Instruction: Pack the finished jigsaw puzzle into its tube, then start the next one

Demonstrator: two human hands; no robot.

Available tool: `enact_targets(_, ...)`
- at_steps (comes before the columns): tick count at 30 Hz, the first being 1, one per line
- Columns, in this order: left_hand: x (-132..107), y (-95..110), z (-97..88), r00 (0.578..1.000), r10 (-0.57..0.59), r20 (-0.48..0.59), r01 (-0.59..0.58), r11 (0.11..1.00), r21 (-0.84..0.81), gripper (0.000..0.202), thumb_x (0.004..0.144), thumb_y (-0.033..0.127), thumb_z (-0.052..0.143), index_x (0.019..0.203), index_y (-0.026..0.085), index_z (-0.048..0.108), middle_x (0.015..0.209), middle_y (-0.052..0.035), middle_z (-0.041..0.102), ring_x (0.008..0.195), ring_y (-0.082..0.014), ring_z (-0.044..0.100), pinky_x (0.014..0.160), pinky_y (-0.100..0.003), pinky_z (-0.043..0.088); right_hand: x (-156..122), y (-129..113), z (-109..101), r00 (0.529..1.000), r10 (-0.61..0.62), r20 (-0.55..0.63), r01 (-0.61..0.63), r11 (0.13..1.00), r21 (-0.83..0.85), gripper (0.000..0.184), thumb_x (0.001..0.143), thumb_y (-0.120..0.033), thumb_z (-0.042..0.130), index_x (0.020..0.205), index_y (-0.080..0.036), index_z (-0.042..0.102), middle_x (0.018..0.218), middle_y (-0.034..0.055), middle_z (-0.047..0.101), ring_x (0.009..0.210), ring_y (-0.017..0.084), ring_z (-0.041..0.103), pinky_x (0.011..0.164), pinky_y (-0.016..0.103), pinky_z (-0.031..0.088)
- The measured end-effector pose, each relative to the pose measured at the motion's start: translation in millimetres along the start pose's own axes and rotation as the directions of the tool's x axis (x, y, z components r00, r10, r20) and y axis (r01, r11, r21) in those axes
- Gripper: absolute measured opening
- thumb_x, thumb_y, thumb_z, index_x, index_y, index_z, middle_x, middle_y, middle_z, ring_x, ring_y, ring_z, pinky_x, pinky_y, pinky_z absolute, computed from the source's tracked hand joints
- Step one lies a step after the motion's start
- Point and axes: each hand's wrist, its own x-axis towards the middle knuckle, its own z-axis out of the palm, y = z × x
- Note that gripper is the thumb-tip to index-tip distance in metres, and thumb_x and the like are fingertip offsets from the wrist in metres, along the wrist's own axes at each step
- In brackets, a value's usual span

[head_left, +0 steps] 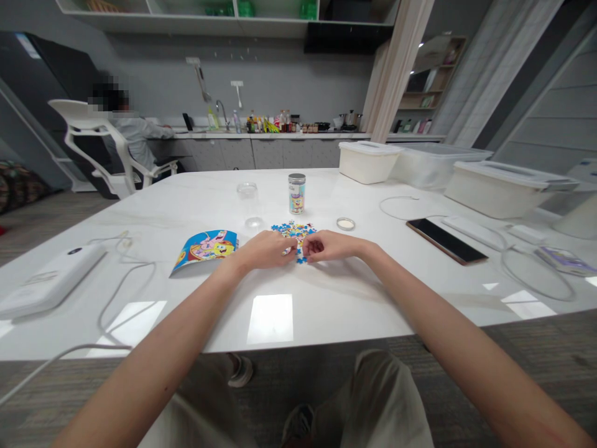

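Observation:
A loose heap of small blue, yellow and white jigsaw puzzle pieces (291,229) lies on the white table. My left hand (269,250) rests at the heap's near left edge, its fingers bent and closed. Facing it from the right, my right hand (330,245) has its fingers curled in by the pieces. Whatever either hand pinches is too small or hidden to make out. Left of my left hand lies a curved cartoon picture sheet (205,247). Behind the heap stands a cartoon-printed canister (296,194) with a metal lid.
A clear jar (247,194) and a round lid (346,223) flank the canister. At right are a phone (445,241), cables and storage boxes (506,186). A white device (53,280) with a cable lies at left. A person (137,138) sits beyond the table.

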Motion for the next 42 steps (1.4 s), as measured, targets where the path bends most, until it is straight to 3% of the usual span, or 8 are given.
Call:
enact_targets(3, 0.1, 0.0, 0.1, 1.0, -0.004, -0.007, 0.003, 1.0, -0.025, 0.027, 0.09, 0.029, 0.04, 0.089, 0.02, 0.066, 0.062, -0.0033, 0.065, 0.056, -0.0163, 0.06, 0.054, -0.024, 0.037, 0.7, 1.1, 0.4, 1.0, 0.013, -0.001, -0.013, 1.0, -0.003, 0.016, 0.075, -0.023, 0.065, 0.089, -0.015, 0.064, 0.068, -0.0027, 0.054, 0.061, 0.01, 0.048, 0.059, 0.023, 0.039)
enact_targets(16, 0.2, -1.3, 1.5, 1.0, -0.002, -0.007, 0.002, 0.999, -0.034, 0.027, 0.09, 0.029, 0.04, 0.09, 0.02, 0.066, 0.064, -0.0039, 0.066, 0.057, -0.0166, 0.061, 0.054, -0.024, 0.037, -0.5, -1.2, 0.5, 1.0, 0.013, -0.01, -0.013, 1.0, -0.016, 0.005, 0.071, -0.015, 0.062, 0.072, -0.016, 0.057, 0.064, -0.004, 0.053, 0.059, 0.01, 0.046, 0.058, 0.023, 0.039)
enact_targets(23, 0.7, -1.3, 1.0, 1.0, -0.002, -0.01, 0.002, 0.999, -0.049, 0.025, 0.09, 0.028, 0.041, 0.089, 0.02, 0.065, 0.064, -0.0039, 0.066, 0.057, -0.0169, 0.062, 0.053, -0.025, 0.036, 0.6, 3.2, 0.7, 1.0, -0.003, 0.01, 0.003, 1.0, -0.019, 0.013, 0.073, -0.018, 0.062, 0.086, -0.015, 0.065, 0.069, -0.0014, 0.059, 0.063, 0.011, 0.051, 0.06, 0.024, 0.04)
enact_targets(42, -0.1, 0.9, -4.2, 1.0, -0.013, 0.014, 0.014, 0.999, -0.031, 0.024, 0.089, 0.026, 0.041, 0.088, 0.02, 0.065, 0.066, -0.0038, 0.067, 0.058, -0.0166, 0.061, 0.054, -0.025, 0.036, -1.1, -3.4, -1.0, 1.0, 0.014, 0.008, -0.014, 1.0, 0.009, 0.007, 0.069, -0.015, 0.061, 0.075, -0.017, 0.057, 0.063, -0.0039, 0.053, 0.059, 0.011, 0.048, 0.059, 0.024, 0.039)
